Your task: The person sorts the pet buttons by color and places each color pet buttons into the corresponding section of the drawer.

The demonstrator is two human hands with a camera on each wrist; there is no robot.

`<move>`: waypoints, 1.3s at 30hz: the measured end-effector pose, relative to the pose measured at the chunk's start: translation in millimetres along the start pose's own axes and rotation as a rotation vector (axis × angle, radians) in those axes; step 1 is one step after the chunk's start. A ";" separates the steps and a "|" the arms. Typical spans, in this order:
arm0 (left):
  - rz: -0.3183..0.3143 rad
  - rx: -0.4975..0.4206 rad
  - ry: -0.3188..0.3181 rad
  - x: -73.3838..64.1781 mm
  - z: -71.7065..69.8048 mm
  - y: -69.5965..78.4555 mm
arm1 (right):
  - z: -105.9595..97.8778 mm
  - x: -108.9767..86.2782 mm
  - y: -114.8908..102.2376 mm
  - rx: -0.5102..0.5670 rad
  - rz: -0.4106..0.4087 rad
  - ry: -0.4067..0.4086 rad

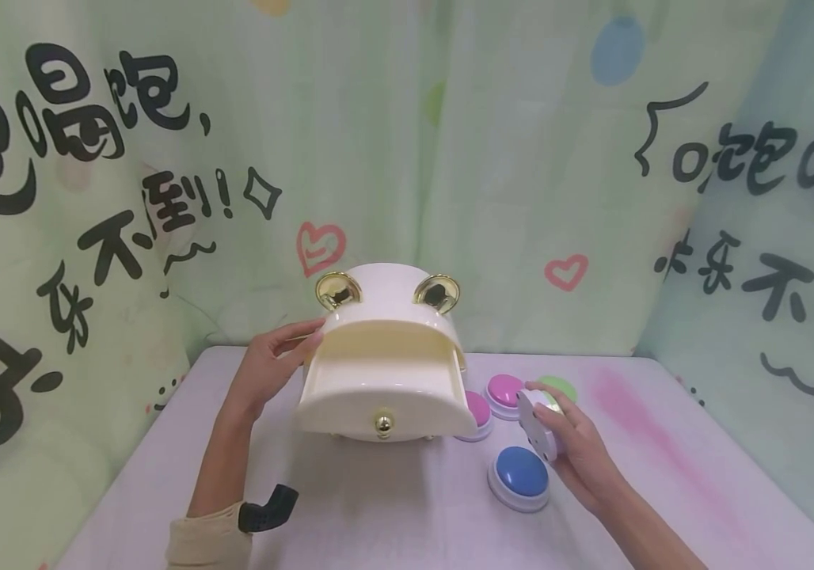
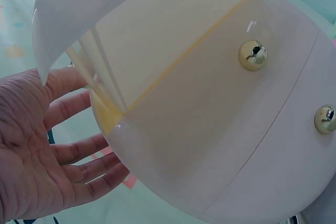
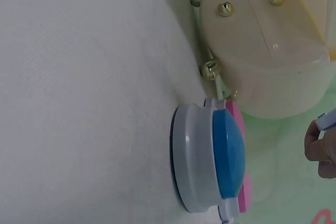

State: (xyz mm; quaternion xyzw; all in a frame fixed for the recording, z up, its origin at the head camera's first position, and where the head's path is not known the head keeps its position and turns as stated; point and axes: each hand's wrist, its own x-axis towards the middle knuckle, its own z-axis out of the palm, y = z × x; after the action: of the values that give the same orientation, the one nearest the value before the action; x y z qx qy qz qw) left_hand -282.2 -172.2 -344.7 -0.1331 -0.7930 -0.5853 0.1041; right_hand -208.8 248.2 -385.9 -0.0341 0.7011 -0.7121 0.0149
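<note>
A cream frog-shaped box (image 1: pixel 393 293) with gold-rimmed eyes stands on the table, its drawer (image 1: pixel 384 408) with a gold knob pulled out at the front. My left hand (image 1: pixel 275 364) rests on the box's left side, fingers loosely extended along the curved wall in the left wrist view. To the right of the box, my right hand (image 1: pixel 581 443) grips a round push button (image 1: pixel 537 426) by its white base, tipped so the underside faces left. At the right wrist view's edge, only some of those fingers (image 3: pixel 326 153) show.
A blue push button (image 1: pixel 523 473) sits nearest in front of the right hand. Two pink buttons (image 1: pixel 505 389) stand beside the box, one partly behind the drawer. A green one (image 1: pixel 558 387) is behind the right hand. Printed curtains (image 1: pixel 507 158) hang around the table.
</note>
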 end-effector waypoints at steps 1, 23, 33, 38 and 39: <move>0.002 0.000 -0.001 -0.1 0.0 0.0 | 1.2 0.0 -1.6 0.000 -0.004 0.000; 0.007 0.017 0.008 -2.0 -0.4 1.0 | 24.1 -1.1 -29.7 -0.188 -0.192 0.079; 0.034 0.005 0.015 -0.2 0.4 1.4 | 32.7 4.3 -35.5 -0.147 -0.217 0.050; 0.027 -0.009 0.019 -0.4 0.1 1.4 | 38.5 6.5 -39.1 -0.109 -0.225 0.027; 0.024 -0.012 0.020 -0.6 -0.2 1.7 | 40.1 7.0 -40.0 -0.107 -0.226 0.024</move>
State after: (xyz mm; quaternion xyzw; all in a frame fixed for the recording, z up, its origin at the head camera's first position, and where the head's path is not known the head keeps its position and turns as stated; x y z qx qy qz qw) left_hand -281.1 -172.0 -343.3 -0.1374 -0.7867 -0.5901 0.1185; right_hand -212.0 208.4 -345.2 -0.1048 0.7299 -0.6713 -0.0757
